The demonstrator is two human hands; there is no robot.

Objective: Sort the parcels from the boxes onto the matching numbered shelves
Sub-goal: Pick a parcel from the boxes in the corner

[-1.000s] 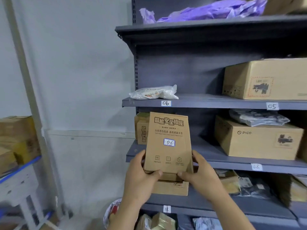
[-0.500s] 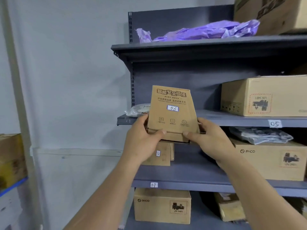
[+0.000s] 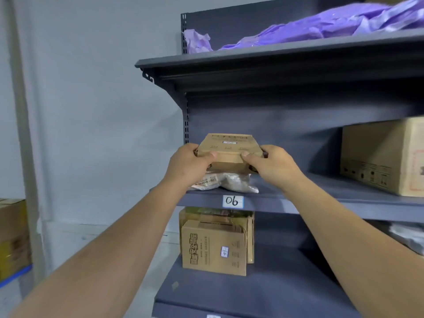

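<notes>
**Item:** kraft cardboard parcel (image 3: 229, 152), lying flat, held over the shelf (image 3: 321, 207) labelled 06 (image 3: 232, 201), just above a clear plastic pouch (image 3: 229, 183).
**Grip:** left hand (image 3: 190, 164) and right hand (image 3: 273, 166) each clamp a near corner, thumbs on top.
**Sticker:** too blurred to read.
**Status:** placement apparently under way, parcel not released.
**Already shelved:** pouch, large carton (image 3: 385, 154), printed box (image 3: 213, 247) below, purple bag (image 3: 309, 26) above.
**Remaining parcels:** none in view.

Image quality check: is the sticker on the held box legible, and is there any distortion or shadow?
Head view: the sticker on the held box is foreshortened and smeared, unreadable; the 06 shelf tag is sharp; the upper shelf edge runs skewed, its underside dark.
</notes>
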